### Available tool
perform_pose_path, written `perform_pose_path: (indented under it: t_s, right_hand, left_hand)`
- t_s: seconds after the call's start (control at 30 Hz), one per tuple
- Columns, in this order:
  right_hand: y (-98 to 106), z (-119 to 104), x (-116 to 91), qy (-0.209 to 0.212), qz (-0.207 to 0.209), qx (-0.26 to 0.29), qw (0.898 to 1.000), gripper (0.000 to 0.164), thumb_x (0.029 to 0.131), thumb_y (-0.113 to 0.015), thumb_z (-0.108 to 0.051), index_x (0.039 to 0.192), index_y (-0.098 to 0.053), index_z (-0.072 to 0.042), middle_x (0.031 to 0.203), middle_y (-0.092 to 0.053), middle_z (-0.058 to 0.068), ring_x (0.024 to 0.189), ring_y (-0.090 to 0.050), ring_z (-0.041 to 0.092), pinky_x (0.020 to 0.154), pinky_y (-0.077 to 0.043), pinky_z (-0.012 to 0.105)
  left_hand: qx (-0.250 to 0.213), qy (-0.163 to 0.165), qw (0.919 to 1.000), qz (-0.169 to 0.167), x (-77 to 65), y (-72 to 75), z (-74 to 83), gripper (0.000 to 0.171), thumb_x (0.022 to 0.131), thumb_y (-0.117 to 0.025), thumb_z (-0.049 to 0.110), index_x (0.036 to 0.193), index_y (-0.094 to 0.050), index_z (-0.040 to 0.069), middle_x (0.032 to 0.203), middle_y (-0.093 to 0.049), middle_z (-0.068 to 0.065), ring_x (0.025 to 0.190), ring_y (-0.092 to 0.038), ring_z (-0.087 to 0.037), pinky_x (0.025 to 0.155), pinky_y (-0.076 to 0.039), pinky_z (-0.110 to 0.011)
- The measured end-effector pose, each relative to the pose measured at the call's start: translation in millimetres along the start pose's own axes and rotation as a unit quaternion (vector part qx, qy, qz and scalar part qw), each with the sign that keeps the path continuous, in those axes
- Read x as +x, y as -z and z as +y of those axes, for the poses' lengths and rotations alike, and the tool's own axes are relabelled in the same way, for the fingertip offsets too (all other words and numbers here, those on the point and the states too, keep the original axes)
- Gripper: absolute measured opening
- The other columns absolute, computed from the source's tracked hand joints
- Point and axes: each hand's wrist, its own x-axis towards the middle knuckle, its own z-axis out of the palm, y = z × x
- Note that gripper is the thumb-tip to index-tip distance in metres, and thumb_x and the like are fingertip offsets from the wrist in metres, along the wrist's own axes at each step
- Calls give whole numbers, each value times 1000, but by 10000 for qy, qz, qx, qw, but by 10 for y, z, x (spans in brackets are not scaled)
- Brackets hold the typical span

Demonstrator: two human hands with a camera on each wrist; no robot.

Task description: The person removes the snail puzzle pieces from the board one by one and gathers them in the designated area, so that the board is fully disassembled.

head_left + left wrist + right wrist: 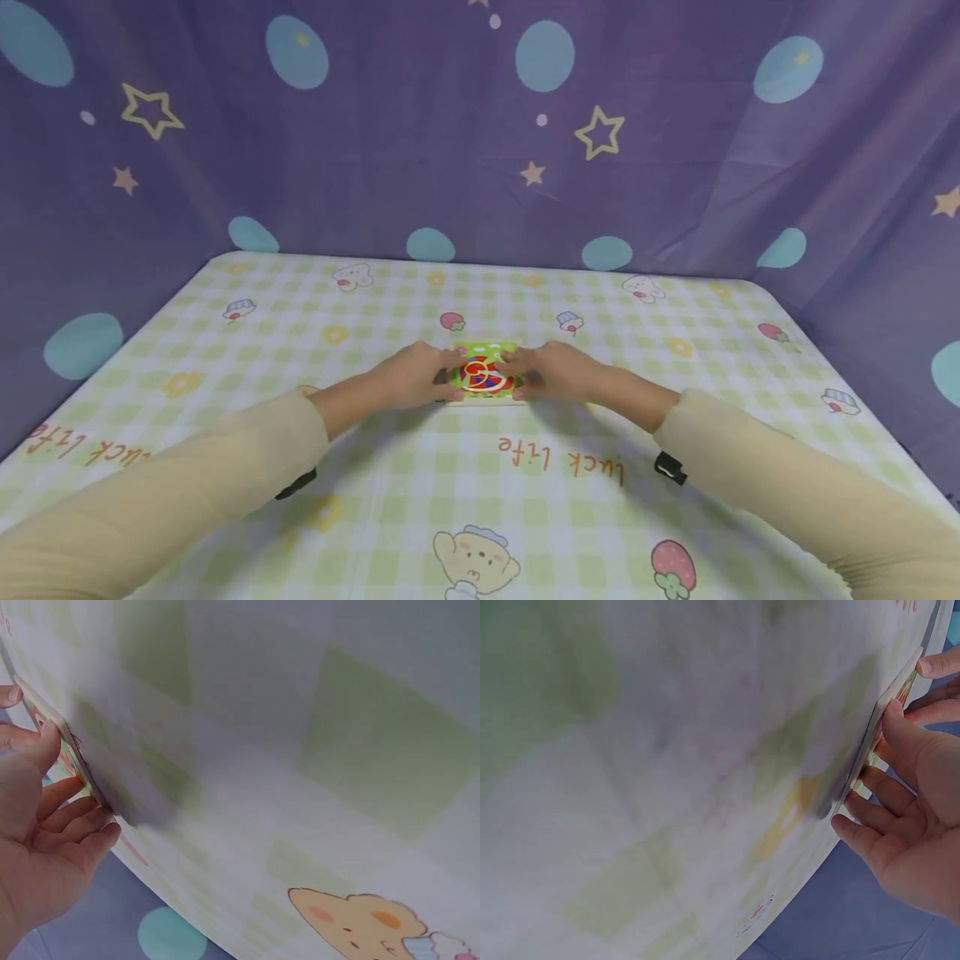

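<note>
A small flat board (480, 377) with a bright green, red, blue and yellow picture lies face up, low over the table's middle. My left hand (417, 375) holds its left edge, thumb at the near side and fingers at the side and far corner. The same hold from the other side comes from my right hand (561, 372) on the right edge. In the left wrist view the board's thin pale edge (75, 750) shows between thumb and fingers of the left hand (56, 817). The right wrist view has the right hand (915, 795) along the board's rim (874, 724).
The table (420, 508) wears a green and white checked cloth printed with flowers, strawberries, cupcakes and bears. A purple curtain (450, 133) with stars and blue ovals hangs behind and at the sides. Both forearms are in cream sleeves (187, 483), with a dark band at each wrist.
</note>
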Motion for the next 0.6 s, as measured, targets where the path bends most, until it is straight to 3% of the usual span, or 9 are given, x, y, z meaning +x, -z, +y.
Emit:
perform_pose_path:
  t_s: [0.2, 0.3, 0.4, 0.47, 0.53, 0.6]
  right_hand:
    - [-37, -39, -134, -79, 98, -31, 9999, 48, 87, -69, -27, 132, -59, -14, 140, -54, 9, 125, -57, 31, 87, -54, 37]
    - [-47, -81, -205, -75, 183, -13, 9998, 48, 87, -70, -28, 132, -59, -14, 139, -54, 10, 125, -57, 31, 72, -52, 26]
    - [-47, -114, -266, -44, 235, 37, 9997, 49, 87, -70, -28, 132, -59, -12, 139, -54, 12, 124, -58, 32, 59, -40, 18]
    - [-47, -130, -292, -44, 226, 98, 9997, 49, 87, -70, -27, 132, -59, -12, 139, -54, 12, 125, -57, 32, 59, -41, 18]
    - [-55, -139, -316, -38, 220, 81, 9997, 49, 87, -70, -28, 132, -59, -11, 139, -54, 12, 128, -55, 32, 68, -51, 23]
    - [-65, -154, -342, -58, 178, 73, 9998, 50, 87, -70, -28, 132, -59, -12, 140, -53, 11, 129, -54, 32, 80, -57, 33]
  left_hand:
    - [-31, -164, 9999, 19, -21, -27, 69, 55, 87, -69, 36, 132, -58, 8, 137, -58, -12, 61, -46, -7, 72, -47, -25]
    - [-80, -196, 9998, 18, -47, -35, 115, 55, 87, -70, 36, 132, -59, 7, 136, -58, -12, 58, -44, -7, 69, -45, -23]
    - [-132, -212, 9997, 56, -71, -41, 160, 56, 86, -71, 36, 132, -59, 7, 110, -73, -9, 60, -45, -6, 66, -43, -21]
    - [-159, -226, 9996, 71, -87, -43, 188, 56, 85, -71, 36, 132, -59, 7, 90, -73, -4, 57, -43, -6, 62, -41, -19]
    - [-181, -262, 9994, 104, -101, -51, 210, 56, 84, -72, 36, 131, -60, 7, 70, -62, 3, 56, -42, -5, 59, -39, -18]
    - [-174, -287, 9994, 109, -116, -63, 229, 56, 84, -73, 37, 130, -61, 7, 63, -55, 6, 54, -38, -5, 57, -36, -17]
